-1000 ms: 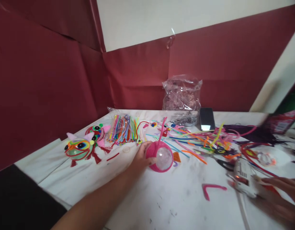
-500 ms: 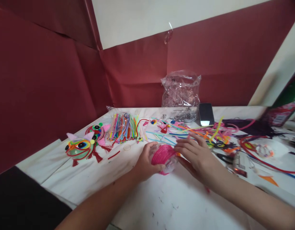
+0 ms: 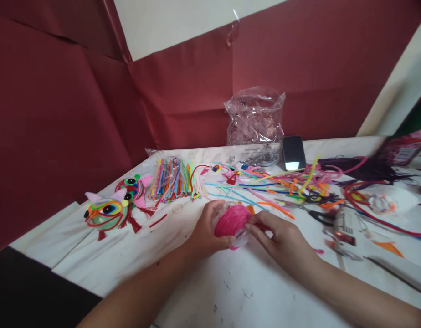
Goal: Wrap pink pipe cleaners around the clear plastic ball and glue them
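Observation:
My left hand [image 3: 210,228] is wrapped round the left side of a clear plastic ball [image 3: 243,239], its thumb across the front. Coiled pink pipe cleaner [image 3: 233,219] covers much of the ball. At the ball's right edge, my right hand [image 3: 274,230] is closed in a pinch on the pink strand; the fingertips partly hide it. A pink tip [image 3: 319,251] shows beyond the right wrist. A bit of orange [image 3: 251,209] sticks out at the ball's upper right.
Two decorated animal figures [image 3: 110,214] stand at left, beside a bag of pipe cleaners [image 3: 172,180]. Loose pipe cleaners [image 3: 265,187] and scissors [image 3: 320,216] lie behind my right hand. A glue gun [image 3: 349,234] lies at right. Farther back are a phone [image 3: 294,152] and a clear bag [image 3: 254,118].
My right hand's fingers, spread over the ball's right side before, have come down and closed at its edge. The left hand keeps its hold. The whole view has shifted slightly.

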`<state>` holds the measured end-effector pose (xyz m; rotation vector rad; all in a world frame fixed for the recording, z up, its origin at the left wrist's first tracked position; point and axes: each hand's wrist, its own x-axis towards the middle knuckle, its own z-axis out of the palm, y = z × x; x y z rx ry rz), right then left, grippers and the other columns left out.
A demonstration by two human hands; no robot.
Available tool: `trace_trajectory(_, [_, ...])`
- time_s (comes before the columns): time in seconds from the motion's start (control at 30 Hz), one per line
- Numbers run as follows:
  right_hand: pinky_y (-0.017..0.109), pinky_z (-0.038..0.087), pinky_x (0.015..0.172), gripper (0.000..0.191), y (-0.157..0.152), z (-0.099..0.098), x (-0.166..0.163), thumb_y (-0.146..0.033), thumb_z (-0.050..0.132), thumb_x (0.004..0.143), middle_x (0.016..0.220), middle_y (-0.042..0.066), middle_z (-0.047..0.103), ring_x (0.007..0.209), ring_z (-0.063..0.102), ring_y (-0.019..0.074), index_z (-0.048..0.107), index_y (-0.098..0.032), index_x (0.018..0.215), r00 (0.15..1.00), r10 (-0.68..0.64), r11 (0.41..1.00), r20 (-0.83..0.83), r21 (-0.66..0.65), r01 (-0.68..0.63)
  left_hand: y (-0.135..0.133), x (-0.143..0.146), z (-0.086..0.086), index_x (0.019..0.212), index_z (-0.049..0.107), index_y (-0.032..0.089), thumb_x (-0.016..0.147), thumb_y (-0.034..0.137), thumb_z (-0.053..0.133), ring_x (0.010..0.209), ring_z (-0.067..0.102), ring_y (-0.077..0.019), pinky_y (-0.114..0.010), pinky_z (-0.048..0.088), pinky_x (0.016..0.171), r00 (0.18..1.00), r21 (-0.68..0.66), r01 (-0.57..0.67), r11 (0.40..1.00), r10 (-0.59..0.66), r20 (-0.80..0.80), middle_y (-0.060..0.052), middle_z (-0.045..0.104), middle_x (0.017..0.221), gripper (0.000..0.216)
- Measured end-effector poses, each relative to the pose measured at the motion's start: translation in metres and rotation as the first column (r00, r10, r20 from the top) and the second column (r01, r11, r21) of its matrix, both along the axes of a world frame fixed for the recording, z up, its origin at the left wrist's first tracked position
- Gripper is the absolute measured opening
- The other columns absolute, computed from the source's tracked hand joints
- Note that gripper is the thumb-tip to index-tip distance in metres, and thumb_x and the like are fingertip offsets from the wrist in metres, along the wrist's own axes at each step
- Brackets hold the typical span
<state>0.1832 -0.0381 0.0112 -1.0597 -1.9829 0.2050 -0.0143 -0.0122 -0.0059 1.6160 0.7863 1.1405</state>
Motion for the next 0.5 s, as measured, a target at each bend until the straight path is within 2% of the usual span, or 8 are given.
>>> trace_trajectory(0.13, [0.026,0.048,0.052,0.019,-0.004,-0.001,-0.003,-0.024,0.045,0.089,0.064,0.002,0.061,0.055,0.058,0.0146,0.054,-0.02,0.073,1.0,0.001,0.999,0.008,0.032,-0.001,-0.006,0.006,0.005,0.114,0.043,0.022,0.055,0.027,0.078,0.108,0.052,-0.0294,-0.041,0.042,0.09,0.994,-0.038,-0.105,0.994,0.103,-0.031,-0.01,0.053,0.116,0.069])
trace_trajectory(0.23, [0.028,0.05,0.054,0.017,-0.006,-0.002,-0.005,-0.024,0.045,0.089,0.066,0.003,0.062,0.058,0.06,0.0156,0.056,-0.019,0.076,1.0,0.007,0.999,0.008,0.041,-0.008,-0.009,0.008,0.01,0.11,0.043,0.023,0.055,0.029,0.078,0.102,0.054,-0.0275,-0.039,0.044,0.085,0.985,-0.062,-0.171,0.983,0.168,-0.05,-0.008,0.055,0.109,0.065])
trace_trajectory(0.4, [0.029,0.052,0.057,0.011,-0.004,-0.004,-0.002,-0.025,0.049,0.087,0.071,0.004,0.065,0.062,0.063,0.0166,0.056,-0.02,0.08,0.998,0.001,0.999,-0.06,0.032,0.001,-0.009,0.004,0.014,0.107,0.041,0.022,0.055,0.032,0.077,0.096,0.056,-0.0245,-0.035,0.044,0.081,0.991,-0.089,-0.136,0.987,0.134,-0.018,-0.006,0.056,0.104,0.065])
trace_trajectory(0.5, [0.028,0.052,0.057,0.013,-0.003,-0.004,-0.001,-0.025,0.049,0.087,0.069,0.003,0.065,0.061,0.063,0.0161,0.057,-0.02,0.077,0.997,-0.002,1.0,-0.08,-0.005,0.001,-0.007,0.002,0.011,0.11,0.04,0.022,0.055,0.033,0.077,0.099,0.055,-0.0245,-0.035,0.044,0.082,0.994,-0.074,-0.111,0.991,0.111,-0.009,-0.006,0.055,0.107,0.067])
